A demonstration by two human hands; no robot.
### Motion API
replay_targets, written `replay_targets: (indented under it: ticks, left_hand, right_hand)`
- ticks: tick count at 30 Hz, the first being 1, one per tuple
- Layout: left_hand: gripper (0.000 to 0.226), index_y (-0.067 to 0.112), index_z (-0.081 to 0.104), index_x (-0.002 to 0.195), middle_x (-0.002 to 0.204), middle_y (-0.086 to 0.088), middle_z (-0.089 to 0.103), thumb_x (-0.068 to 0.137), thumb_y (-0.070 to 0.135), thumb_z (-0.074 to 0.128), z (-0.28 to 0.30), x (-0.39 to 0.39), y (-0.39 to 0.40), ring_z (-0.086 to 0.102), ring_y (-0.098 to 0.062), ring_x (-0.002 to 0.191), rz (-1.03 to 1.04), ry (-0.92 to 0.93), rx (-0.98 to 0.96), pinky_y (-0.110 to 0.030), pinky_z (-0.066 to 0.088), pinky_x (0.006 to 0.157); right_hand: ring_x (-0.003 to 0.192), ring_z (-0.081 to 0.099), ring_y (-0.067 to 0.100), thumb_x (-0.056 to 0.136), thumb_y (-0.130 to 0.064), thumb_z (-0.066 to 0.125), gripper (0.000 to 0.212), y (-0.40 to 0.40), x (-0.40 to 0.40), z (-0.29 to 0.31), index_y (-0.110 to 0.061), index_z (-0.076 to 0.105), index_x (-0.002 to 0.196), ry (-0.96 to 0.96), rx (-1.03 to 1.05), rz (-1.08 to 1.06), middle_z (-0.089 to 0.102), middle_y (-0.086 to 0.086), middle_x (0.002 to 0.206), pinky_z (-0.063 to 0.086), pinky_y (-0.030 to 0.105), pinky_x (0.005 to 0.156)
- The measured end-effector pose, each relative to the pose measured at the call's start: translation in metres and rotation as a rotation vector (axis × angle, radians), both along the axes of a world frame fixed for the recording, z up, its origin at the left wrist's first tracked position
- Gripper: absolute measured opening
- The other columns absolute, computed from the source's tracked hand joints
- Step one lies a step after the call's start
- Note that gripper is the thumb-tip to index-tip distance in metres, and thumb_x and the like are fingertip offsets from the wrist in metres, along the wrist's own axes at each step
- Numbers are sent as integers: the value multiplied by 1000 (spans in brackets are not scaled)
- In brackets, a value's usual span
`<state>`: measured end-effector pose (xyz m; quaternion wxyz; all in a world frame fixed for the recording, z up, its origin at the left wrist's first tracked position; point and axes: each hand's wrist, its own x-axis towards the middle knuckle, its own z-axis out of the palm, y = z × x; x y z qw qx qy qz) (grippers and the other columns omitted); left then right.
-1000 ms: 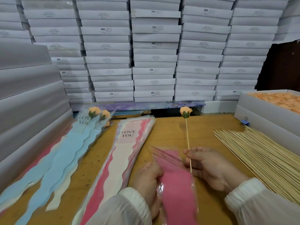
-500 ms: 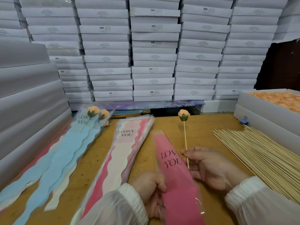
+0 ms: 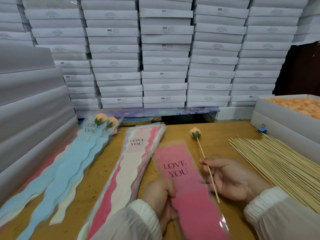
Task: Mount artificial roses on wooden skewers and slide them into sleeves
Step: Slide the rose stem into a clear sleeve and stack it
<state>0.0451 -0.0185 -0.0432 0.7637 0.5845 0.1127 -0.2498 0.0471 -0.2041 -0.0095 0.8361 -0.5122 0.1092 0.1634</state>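
Two words — "LOVE YOU" — show on the pink sleeve (image 3: 185,179) pinched in the left hand (image 3: 159,196). Beside it, the right hand (image 3: 230,179) pinches a skewer (image 3: 207,168) topped by a peach rose (image 3: 195,132). Stacked white boxes (image 3: 164,49) behind — several marked "SGS".

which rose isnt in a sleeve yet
The rose on the skewer in the right hand; the other mounted roses lie sleeved at far left.

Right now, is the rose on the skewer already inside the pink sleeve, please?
No, the rose sits bare beside the pink sleeve, held in the right hand.
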Motion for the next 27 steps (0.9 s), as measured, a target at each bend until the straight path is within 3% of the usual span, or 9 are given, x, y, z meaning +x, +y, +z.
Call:
replay_targets:
  ticks: [4,9,12,15,16,19,23,25,27]
  left_hand:
    - [21,4,44,59,61,-9,47,39,7,47,0,7,12,45,-24,58,-90,-135,277,-28,40,60]
    - [11,17,45,36,40,2,41,36,7,48,10,5,4,38,-20,45,-126,-225,352,-24,30,48]
    - [14,14,37,27,35,1,32,31,5,46,14,-1,5,28,-18,38,-180,-253,318,-22,18,47]
    - [9,10,44,37,45,-5,34,38,2,49,19,-3,8,31,-17,34,-201,-172,186,-15,29,43]
    - [5,7,52,47,52,-8,39,43,4,53,21,-2,8,36,-18,37,-189,-139,141,-17,34,44]
    - [27,1,74,89,81,-18,68,69,16,64,25,6,11,62,-28,59,-191,-104,-19,-31,53,52]
    - [31,-8,66,103,99,-33,67,83,15,60,36,17,13,65,-37,77,-68,-58,-227,-48,55,75]
    - [36,-10,58,115,115,-38,61,88,13,57,39,24,12,62,-40,86,15,10,-239,-50,54,72]
    - [30,-10,57,114,106,-35,64,90,8,54,40,31,13,63,-38,80,71,26,-190,-43,55,60]
  right_hand:
    - [100,59,45,80,-11,57,9,2,0,0,-6,59,88,-39,5,-25,59,7,59,47,60,87]
    - [68,65,30,73,-13,62,19,4,0,2,-8,58,91,-87,-41,-60,61,6,62,58,45,66]
    - [61,63,24,73,-11,64,25,10,0,0,-4,58,96,-159,-66,-85,63,10,67,55,41,65]
    - [54,65,20,74,-3,63,17,17,-2,0,2,61,90,-222,-44,-120,64,13,61,57,30,52]
    - [52,65,19,76,-2,62,11,19,-4,1,2,63,86,-239,-42,-111,63,13,59,56,27,50]
    - [51,64,20,74,-4,65,8,26,-8,2,-1,67,81,-288,-82,-52,63,14,60,55,27,50]
    - [57,65,19,74,-11,68,6,34,-15,2,-10,73,77,-367,-176,50,66,14,66,54,26,54]
    - [56,65,18,73,-13,69,8,38,-17,1,-9,72,79,-387,-226,82,67,13,64,53,24,55]
    - [55,65,17,74,-13,70,12,41,-20,0,-6,68,83,-400,-277,122,67,12,63,52,23,55]
